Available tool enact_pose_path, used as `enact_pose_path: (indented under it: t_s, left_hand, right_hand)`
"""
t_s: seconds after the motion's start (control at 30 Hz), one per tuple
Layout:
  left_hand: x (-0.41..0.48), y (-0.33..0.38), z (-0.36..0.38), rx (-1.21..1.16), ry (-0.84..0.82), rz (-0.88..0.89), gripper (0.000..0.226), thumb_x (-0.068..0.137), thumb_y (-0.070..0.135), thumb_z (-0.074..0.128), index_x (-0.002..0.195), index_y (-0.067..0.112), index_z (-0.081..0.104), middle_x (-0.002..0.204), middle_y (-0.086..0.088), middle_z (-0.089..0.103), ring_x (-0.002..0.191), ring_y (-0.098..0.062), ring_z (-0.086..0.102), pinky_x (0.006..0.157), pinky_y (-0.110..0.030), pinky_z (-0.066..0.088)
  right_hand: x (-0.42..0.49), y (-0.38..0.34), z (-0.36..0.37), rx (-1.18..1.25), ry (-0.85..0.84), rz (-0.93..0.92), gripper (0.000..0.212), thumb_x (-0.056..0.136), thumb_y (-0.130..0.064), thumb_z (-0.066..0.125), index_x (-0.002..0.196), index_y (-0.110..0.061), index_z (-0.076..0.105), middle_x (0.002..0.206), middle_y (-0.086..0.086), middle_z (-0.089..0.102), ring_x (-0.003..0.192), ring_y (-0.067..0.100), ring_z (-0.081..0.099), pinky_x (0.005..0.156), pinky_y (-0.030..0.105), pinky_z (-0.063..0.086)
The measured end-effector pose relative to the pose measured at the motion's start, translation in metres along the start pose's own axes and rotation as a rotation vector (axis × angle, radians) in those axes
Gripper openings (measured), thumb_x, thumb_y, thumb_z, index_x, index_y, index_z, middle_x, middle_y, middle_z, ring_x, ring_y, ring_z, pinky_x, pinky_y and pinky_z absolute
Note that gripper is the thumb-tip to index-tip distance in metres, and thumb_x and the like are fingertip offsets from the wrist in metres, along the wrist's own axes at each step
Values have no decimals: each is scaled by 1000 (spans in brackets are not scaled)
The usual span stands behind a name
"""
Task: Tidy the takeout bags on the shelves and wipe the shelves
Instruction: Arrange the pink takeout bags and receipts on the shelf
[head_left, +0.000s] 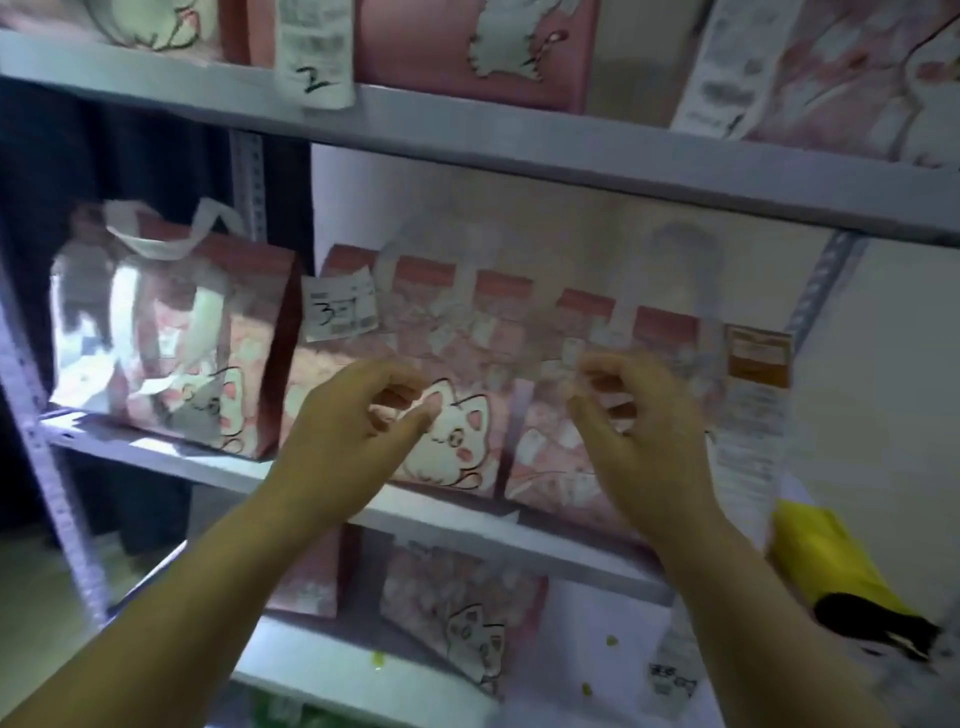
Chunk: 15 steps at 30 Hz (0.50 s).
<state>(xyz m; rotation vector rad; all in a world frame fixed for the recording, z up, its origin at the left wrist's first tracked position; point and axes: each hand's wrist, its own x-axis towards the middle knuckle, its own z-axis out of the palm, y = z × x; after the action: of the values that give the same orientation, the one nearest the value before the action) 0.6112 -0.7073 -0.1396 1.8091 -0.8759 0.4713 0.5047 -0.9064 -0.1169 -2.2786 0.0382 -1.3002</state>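
Observation:
Pink takeout bags printed with a white cat stand on the middle shelf (156, 460). One bag with white handles (171, 338) is at the left. A row of blurred pink bags (457, 431) fills the middle. My left hand (358, 415) hovers in front of the cat print with its fingers curled and nothing visible in them. My right hand (639, 431) is raised in front of the bag to the right, fingers curled too. Blur hides whether it pinches anything.
White receipts hang from the bags (340, 306) and from the upper shelf (314, 52), which holds more pink bags (478, 47). The lower shelf (322, 670) carries more cat bags (457, 603). A yellow and black item (831, 566) sits at the right. A metal upright (47, 467) stands at the left.

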Motion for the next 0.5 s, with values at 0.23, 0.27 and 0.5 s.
enact_pose_path:
  t_s: [0.23, 0.27, 0.5]
  left_hand:
    - [-6, -102, -91, 20, 40, -173, 9, 81, 29, 68, 89, 32, 64, 90, 15, 65, 82, 5, 60, 65, -10, 48]
    - [-5, -116, -105, 27, 43, -187, 10, 81, 27, 68, 88, 33, 64, 90, 15, 65, 81, 7, 60, 66, -8, 46]
    - [8, -204, -203, 110, 11, -189, 14, 82, 27, 67, 94, 33, 62, 93, 18, 64, 84, 11, 58, 65, -4, 44]
  right_hand:
    - [-5, -44, 125, 77, -146, 111, 15, 83, -40, 59, 97, -34, 60, 98, -17, 59, 89, -2, 56, 72, 21, 46]
    - [-5, -53, 144, 86, -145, 124, 15, 84, -38, 61, 98, -32, 62, 99, -16, 60, 89, -3, 57, 72, 20, 46]
    - [-12, -112, 260, 88, -118, 214, 12, 86, -28, 64, 97, -30, 60, 99, -13, 59, 87, 1, 56, 66, 10, 45]
